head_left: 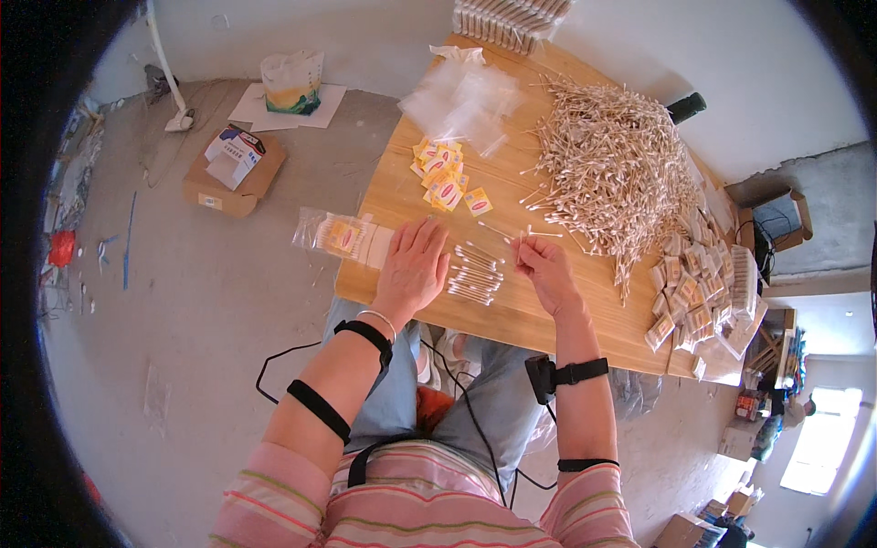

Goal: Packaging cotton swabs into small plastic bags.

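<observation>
My left hand (pixel 416 265) lies flat on the wooden table (pixel 512 315), fingers spread, pressing on a clear bag of cotton swabs (pixel 343 237) that hangs over the table's left edge. A small aligned bundle of cotton swabs (pixel 475 272) lies just right of that hand. My right hand (pixel 541 267) pinches a few swabs between its fingertips above the table. A large loose heap of swabs (pixel 612 169) covers the table's far right. Small yellow paper labels (pixel 445 175) lie beyond my left hand.
Empty clear bags (pixel 461 96) lie at the table's far end. Filled packets (pixel 699 292) are stacked at the right edge. On the floor to the left are a cardboard box (pixel 233 172) and a paper bag (pixel 292 82). A black cable (pixel 274 361) runs by my knees.
</observation>
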{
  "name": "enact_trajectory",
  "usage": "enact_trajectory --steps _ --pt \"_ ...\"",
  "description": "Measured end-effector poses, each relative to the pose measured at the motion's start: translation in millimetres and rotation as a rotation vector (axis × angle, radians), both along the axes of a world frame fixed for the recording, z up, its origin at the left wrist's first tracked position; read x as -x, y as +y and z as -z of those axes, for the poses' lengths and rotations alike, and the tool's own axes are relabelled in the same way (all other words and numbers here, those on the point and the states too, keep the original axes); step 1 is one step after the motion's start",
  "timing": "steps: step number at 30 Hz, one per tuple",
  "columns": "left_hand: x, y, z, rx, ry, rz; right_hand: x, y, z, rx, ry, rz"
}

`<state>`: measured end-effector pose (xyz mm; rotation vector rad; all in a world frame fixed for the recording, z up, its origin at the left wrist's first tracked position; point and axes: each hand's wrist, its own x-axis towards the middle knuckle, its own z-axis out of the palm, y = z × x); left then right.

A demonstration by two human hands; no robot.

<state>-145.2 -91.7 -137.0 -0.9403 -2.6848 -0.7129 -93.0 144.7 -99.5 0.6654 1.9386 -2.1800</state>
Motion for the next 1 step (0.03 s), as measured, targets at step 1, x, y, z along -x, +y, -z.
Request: enact_trajectory --steps 1 --pt "-0.7 0.2 1.1 0.000 -0.002 0.002 -1.8 -0.6 1.5 -0.086 0.024 -0.001"
